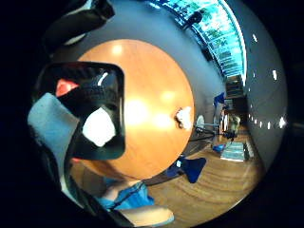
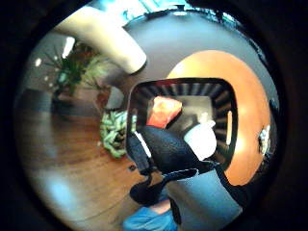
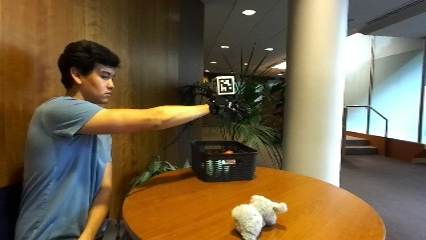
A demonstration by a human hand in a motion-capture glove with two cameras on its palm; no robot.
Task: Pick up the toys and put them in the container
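In the outside view my gloved right hand (image 3: 227,106) is stretched out high above a black slatted basket (image 3: 223,162) at the table's back edge. Both palm views look down into the basket (image 1: 120,102) (image 2: 232,115). A black and grey soft toy (image 2: 178,159) (image 1: 88,97) lies close against my palm over the basket, and my hand appears to grip it. In the basket lie an orange-red toy (image 2: 163,111) (image 1: 65,87) and something white (image 2: 201,139) (image 1: 99,126). A white fluffy toy (image 3: 257,215) (image 1: 184,118) lies on the table near its front.
The round wooden table (image 3: 319,200) holds only the basket and the fluffy toy. A white pillar (image 3: 317,85) and a potted plant (image 3: 256,117) stand behind it. A wood wall runs along the person's side, and a smaller plant (image 2: 113,132) stands on the floor below.
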